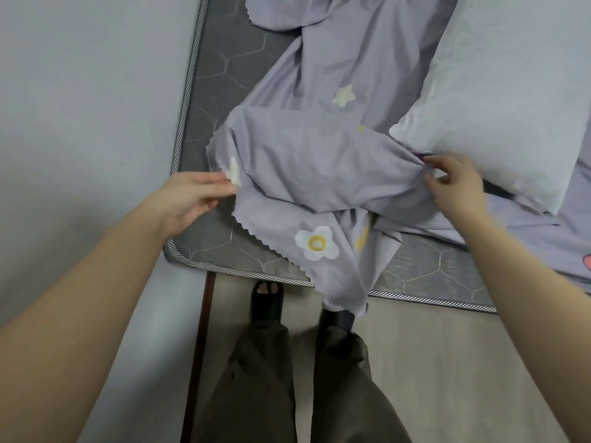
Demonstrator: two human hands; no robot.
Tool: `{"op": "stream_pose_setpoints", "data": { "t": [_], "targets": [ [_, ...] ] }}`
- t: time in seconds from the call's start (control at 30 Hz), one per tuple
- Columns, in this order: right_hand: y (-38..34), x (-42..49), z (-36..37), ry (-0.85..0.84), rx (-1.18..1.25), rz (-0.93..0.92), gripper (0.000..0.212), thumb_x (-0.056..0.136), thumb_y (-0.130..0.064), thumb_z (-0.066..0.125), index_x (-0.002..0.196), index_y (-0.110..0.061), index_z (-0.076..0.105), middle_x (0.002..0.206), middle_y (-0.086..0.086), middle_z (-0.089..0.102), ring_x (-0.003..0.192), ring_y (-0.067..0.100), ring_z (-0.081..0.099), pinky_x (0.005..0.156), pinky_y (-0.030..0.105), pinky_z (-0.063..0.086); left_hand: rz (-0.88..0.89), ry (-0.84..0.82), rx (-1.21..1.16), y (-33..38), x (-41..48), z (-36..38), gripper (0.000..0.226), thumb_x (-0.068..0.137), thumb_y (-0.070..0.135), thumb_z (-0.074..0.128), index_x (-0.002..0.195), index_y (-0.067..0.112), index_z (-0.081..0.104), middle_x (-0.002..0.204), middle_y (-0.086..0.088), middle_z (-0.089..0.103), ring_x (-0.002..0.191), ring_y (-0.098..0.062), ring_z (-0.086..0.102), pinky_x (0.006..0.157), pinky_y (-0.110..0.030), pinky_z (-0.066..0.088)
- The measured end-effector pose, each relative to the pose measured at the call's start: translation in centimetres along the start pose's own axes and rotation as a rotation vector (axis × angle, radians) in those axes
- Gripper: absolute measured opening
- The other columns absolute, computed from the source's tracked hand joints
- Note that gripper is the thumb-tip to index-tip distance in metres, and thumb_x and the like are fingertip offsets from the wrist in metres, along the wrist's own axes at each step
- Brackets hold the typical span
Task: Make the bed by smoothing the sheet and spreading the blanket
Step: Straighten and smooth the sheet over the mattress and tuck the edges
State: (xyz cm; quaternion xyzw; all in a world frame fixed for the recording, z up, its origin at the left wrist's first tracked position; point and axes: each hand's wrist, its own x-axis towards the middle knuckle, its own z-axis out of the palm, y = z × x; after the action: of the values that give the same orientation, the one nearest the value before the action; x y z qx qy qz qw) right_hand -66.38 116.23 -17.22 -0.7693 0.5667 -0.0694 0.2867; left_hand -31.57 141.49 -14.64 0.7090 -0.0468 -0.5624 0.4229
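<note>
Pinching sheet [303, 161], left hand [192, 196] at edge, right hand [454, 183] opposite

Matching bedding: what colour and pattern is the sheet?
The sheet is lilac with white flowers, head view.

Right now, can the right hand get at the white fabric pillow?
Probably yes. The right hand is right beside the white fabric pillow's near edge, with nothing between them. But its fingers pinch a bunch of the lilac flower-print sheet, so it would have to let go first.

Pillow [511, 107] cut by right edge, sheet [319, 155] past top edge; one shoe [335, 319] partly under sheet
</note>
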Motion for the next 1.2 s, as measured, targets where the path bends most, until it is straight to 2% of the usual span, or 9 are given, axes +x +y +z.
{"op": "stream_pose_setpoints", "data": {
  "t": [0.17,0.33,0.43,0.53,0.63,0.77,0.87,1.03,1.2],
  "targets": [
    [2.3,-2.8,2.3,0.012,-0.399,-0.098,0.058,0.072,-0.036,0.080,0.113,-0.007,0.052,0.120,0.020,0.043,0.098,0.038,0.054,0.077,0.045,0.043,0.057,0.210,0.246,-4.2,1.6,0.7,0.028,0.083,0.023,0.073,0.110,0.014,0.068,0.099,0.006,0.067,0.097,-0.008,0.060,0.076,-0.018,0.044],
    [3.8,-3.2,2.7,0.042,-0.570,0.011,0.062,0.074,-0.029,0.078,0.124,-0.010,0.048,0.120,0.017,0.049,0.109,0.033,0.051,0.093,0.049,0.034,-0.200,0.294,0.363,-7.2,3.2,2.0,0.084,0.079,0.029,0.078,0.144,0.000,0.034,0.142,-0.014,0.044,0.125,-0.027,0.048,0.105,-0.043,0.043],
    [4.6,-2.8,2.2,0.084,-0.572,0.109,0.070,0.072,-0.030,0.080,0.129,-0.008,0.046,0.126,0.018,0.048,0.118,0.033,0.045,0.098,0.050,0.029,-0.273,0.347,0.280,-8.4,3.7,3.0,0.060,0.077,0.032,0.079,0.120,-0.002,0.053,0.124,-0.013,0.050,0.106,-0.024,0.053,0.097,-0.039,0.047],
    [5.8,-2.4,1.4,-0.059,-0.656,0.100,0.057,0.073,-0.033,0.079,0.122,-0.013,0.057,0.137,0.015,0.040,0.131,0.031,0.031,0.107,0.050,0.020,-0.313,0.275,0.039,-8.9,3.7,4.7,0.046,0.083,0.025,0.075,0.119,0.006,0.054,0.116,-0.006,0.053,0.105,-0.020,0.053,0.090,-0.036,0.046],
    [6.7,-2.0,1.0,-0.134,-0.721,0.021,0.026,0.087,-0.029,0.063,0.107,-0.013,0.066,0.122,0.013,0.055,0.121,0.030,0.043,0.109,0.047,0.017,-0.320,0.226,-0.026,-9.3,3.6,7.0,0.045,0.087,0.022,0.071,0.124,0.014,0.047,0.115,-0.004,0.055,0.111,-0.021,0.053,0.094,-0.036,0.041],
    [6.4,-1.9,-0.7,-0.006,-0.354,0.091,0.027,0.095,-0.032,0.048,0.076,-0.013,0.045,0.075,0.014,0.059,0.075,0.034,0.051,0.070,0.038,0.036,-0.177,0.313,-0.282,-7.9,3.0,7.9,0.025,0.098,0.016,0.053,0.122,0.011,0.046,0.115,-0.008,0.059,0.104,-0.022,0.057,0.100,-0.035,0.045],
    [6.5,-2.0,-3.7,0.160,-0.031,0.122,0.032,0.094,-0.034,0.047,0.071,-0.013,0.040,0.058,0.000,0.044,0.065,0.020,0.042,0.058,0.033,0.026,-0.002,0.358,-0.607,-5.6,1.8,5.0,0.020,0.103,0.008,0.033,0.105,0.011,0.053,0.092,-0.002,0.068,0.083,-0.013,0.064,0.074,-0.025,0.057],
    [6.5,-3.4,-8.8,0.075,0.440,0.142,0.041,0.088,-0.048,0.053,0.059,-0.022,0.042,0.049,-0.012,0.036,0.051,-0.002,0.029,0.048,0.020,0.023,0.221,0.480,-0.383,-2.9,-1.3,-3.5,0.012,0.097,0.016,0.046,0.089,0.020,0.053,0.064,0.018,0.069,0.063,0.003,0.066,0.065,-0.018,0.056],
    [7.9,-5.2,-8.3,-0.215,0.201,0.258,0.031,0.093,-0.035,0.059,0.075,-0.012,0.065,0.064,0.000,0.054,0.069,0.012,0.046,0.049,0.012,0.035,0.092,0.364,-0.336,-2.9,-3.1,-7.2,0.039,0.097,0.043,0.041,0.111,0.014,0.063,0.136,-0.002,0.058,0.077,0.001,0.070,0.070,-0.017,0.056]
  ]
}}
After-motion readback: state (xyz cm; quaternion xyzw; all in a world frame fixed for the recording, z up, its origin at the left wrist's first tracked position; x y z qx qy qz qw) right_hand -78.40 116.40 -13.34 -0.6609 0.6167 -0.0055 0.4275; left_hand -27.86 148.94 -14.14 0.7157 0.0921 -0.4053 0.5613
